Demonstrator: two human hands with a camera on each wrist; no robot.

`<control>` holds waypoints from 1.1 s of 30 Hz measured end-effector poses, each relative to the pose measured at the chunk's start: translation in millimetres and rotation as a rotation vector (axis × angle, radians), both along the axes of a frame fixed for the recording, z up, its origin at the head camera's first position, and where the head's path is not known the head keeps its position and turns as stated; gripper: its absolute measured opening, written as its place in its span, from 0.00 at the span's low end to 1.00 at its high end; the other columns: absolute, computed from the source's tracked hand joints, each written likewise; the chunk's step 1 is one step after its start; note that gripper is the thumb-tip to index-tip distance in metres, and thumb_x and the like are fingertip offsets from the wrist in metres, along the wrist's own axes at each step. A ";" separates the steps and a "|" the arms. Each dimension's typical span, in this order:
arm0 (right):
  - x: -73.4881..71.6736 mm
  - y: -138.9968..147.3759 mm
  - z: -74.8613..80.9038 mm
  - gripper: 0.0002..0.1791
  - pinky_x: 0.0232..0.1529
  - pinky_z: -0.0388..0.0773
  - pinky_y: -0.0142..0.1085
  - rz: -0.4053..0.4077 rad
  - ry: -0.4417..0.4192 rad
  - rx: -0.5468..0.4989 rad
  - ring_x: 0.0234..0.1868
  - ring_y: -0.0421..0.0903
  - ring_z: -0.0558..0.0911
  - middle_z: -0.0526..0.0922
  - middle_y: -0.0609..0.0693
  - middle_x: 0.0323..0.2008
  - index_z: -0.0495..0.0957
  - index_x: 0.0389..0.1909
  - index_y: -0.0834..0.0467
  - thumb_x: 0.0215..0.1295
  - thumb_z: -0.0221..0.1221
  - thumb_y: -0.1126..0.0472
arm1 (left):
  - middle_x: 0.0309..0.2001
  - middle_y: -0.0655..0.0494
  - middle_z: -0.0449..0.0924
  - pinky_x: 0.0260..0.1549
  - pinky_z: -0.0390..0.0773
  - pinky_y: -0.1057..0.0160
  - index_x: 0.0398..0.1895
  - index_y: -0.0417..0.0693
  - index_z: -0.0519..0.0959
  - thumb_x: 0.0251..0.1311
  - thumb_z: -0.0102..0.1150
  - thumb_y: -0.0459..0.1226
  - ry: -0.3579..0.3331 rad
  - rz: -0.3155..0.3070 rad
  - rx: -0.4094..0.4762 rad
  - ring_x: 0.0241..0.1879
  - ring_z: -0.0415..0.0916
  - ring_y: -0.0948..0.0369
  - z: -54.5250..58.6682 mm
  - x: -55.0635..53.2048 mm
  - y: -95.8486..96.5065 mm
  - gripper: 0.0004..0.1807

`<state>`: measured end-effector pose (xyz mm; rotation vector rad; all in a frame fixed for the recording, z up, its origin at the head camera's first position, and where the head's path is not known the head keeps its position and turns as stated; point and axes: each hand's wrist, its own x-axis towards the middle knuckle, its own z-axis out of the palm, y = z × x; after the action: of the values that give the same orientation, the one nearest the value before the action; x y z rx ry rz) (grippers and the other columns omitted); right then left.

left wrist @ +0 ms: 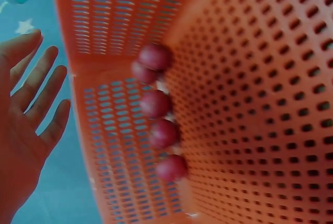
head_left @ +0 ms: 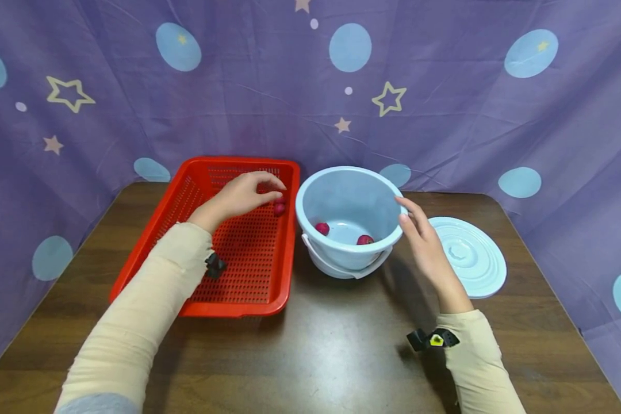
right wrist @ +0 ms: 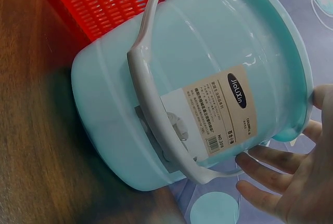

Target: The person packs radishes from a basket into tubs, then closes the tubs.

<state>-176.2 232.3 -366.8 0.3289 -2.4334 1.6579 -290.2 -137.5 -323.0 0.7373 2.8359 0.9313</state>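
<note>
My left hand [head_left: 245,194] hovers over the right side of the red basket [head_left: 238,287], fingers loosely bent and holding nothing. Below its fingertips lie small round red radishes [head_left: 279,208]; in the left wrist view several radishes [left wrist: 155,103] line the basket's side, with the hand [left wrist: 31,99] spread apart from them. My right hand [head_left: 423,238] touches the right rim of the light blue bucket [head_left: 349,195] with thumb and fingertips. From the right wrist view, its relaxed fingers [right wrist: 270,169] lie along the outside of the bucket, near the handle. Inside the bucket are two radishes [head_left: 364,239].
A light blue round lid [head_left: 468,256] lies on the wooden table [head_left: 341,356], right of the bucket. The bucket's pale handle [head_left: 349,270] hangs down at the front. Behind the table hangs a purple curtain [head_left: 269,75] with stars and ovals.
</note>
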 end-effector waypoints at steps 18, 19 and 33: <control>-0.5 -0.2 -0.5 0.26 0.66 0.60 0.53 0.002 -0.006 -0.017 0.64 0.54 0.69 0.70 0.64 0.64 0.62 0.74 0.53 0.79 0.44 0.53 | 0.53 0.48 0.80 0.57 0.70 0.49 0.54 0.48 0.81 0.65 0.62 0.41 -0.078 0.038 -0.132 0.51 0.74 0.50 -42.0 -22.5 -1.2 0.16; -0.7 -0.6 -0.5 0.26 0.66 0.60 0.52 0.002 -0.008 -0.022 0.64 0.54 0.69 0.70 0.64 0.64 0.62 0.74 0.54 0.79 0.44 0.53 | 0.53 0.48 0.80 0.57 0.70 0.48 0.54 0.48 0.81 0.65 0.62 0.41 -0.089 0.041 -0.135 0.50 0.74 0.50 -43.0 -23.2 -1.6 0.16; -1.0 -0.5 -0.7 0.26 0.66 0.60 0.52 -0.006 -0.006 -0.013 0.63 0.54 0.70 0.71 0.64 0.63 0.62 0.73 0.54 0.79 0.44 0.53 | 0.53 0.44 0.78 0.59 0.69 0.49 0.60 0.45 0.75 0.66 0.61 0.38 -0.199 0.030 -0.195 0.52 0.73 0.50 -55.0 -26.3 3.8 0.20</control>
<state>-177.2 231.9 -367.5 0.3154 -2.4244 1.6734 -316.5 -133.6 -378.0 0.5493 2.7178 0.6763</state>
